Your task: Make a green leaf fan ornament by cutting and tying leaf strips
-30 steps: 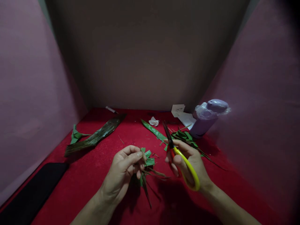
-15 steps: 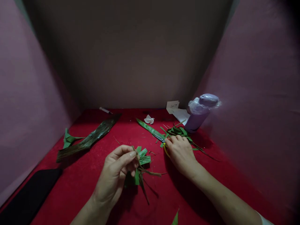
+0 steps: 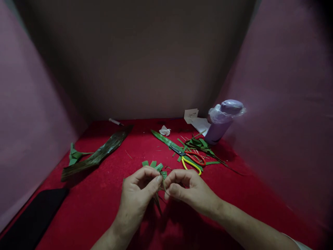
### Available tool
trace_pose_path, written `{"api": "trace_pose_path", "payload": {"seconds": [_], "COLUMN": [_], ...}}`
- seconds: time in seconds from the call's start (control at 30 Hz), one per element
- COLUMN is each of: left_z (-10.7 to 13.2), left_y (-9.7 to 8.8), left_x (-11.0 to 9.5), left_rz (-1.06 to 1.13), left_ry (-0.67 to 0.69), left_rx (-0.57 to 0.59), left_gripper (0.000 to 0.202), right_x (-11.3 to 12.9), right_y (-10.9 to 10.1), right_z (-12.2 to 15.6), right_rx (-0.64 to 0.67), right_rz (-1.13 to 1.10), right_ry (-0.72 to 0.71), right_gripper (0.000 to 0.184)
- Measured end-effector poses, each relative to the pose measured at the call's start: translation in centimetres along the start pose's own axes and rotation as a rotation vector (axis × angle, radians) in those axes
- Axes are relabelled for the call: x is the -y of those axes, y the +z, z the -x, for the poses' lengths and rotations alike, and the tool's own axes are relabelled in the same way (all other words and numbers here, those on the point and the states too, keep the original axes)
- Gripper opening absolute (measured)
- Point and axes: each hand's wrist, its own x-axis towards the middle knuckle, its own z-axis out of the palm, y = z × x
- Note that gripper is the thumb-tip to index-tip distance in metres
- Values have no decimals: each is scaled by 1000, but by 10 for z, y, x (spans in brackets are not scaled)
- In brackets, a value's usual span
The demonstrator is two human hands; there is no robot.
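Observation:
My left hand (image 3: 142, 189) pinches a bundle of cut green leaf strips (image 3: 159, 167), whose thin brown strands (image 3: 157, 205) hang down below the fingers. Right beside it, my right hand (image 3: 188, 189) is closed at the fingertips on a thin brown strand of the same bundle; the two hands nearly touch. Just beyond the right hand lie scissors (image 3: 191, 160) with one red and one yellow handle, their dark blades resting on a long green leaf (image 3: 163, 139). The inner side of the bundle is hidden by my fingers.
On the red cloth (image 3: 99, 215), a long dark leaf (image 3: 104, 151) and a folded green leaf piece (image 3: 75, 154) lie left. Leaf scraps (image 3: 200, 144) and a purple plastic-wrapped container (image 3: 220, 126) stand right. Crumpled white tissue (image 3: 164, 130), a syringe (image 3: 116, 122) and white papers (image 3: 200, 125) lie behind.
My right hand has let go of the scissors, leaving them on the leaf, and has come back to the bundle. My left hand has shifted slightly right with the bundle.

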Motion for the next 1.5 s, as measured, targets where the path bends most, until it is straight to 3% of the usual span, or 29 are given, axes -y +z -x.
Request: {"api": "trace_pose_path", "payload": {"seconds": [0.13,0.3,0.5,0.73,0.87,1.0,1.1,1.27,1.37,1.5], "left_z": [2,-1,-7,-19,-27,-30,-27,-16,-12,-14], "left_y": [0,-5,-11,-26,-37,-43,-35,-6,9,19], "left_x": [0,-4,-16,-22,-22,-22,-17,3,14,19], "left_rz": [23,98,114,-20,-76,-143,-221,-474,-614,-656], "left_ry": [61,32,26,90,120,135,158,222,301,337], "left_rx": [-59,-161,-274,-402,-419,-400,-350,-45,111,143], "left_gripper": [4,11,17,19,19,19,18,13,20,11], "right_x": [7,6,1,3,5,5,4,6,7,6], "right_y": [1,-7,-24,-33,-34,-33,-33,-34,-32,-29], "right_z": [5,4,-5,-10,-10,-9,-10,-12,-10,-7], "right_rx": [-32,-114,-301,-432,-478,-565,-617,-608,-589,-562], "right_rz": [206,238,74,-180,-253,-244,-290,-391,-392,-370], "right_ry": [-53,-188,-323,-330,-351,-319,-313,-304,-303,-323], "right_gripper": [20,20,10,13,15,17,17,19,21,22]}}
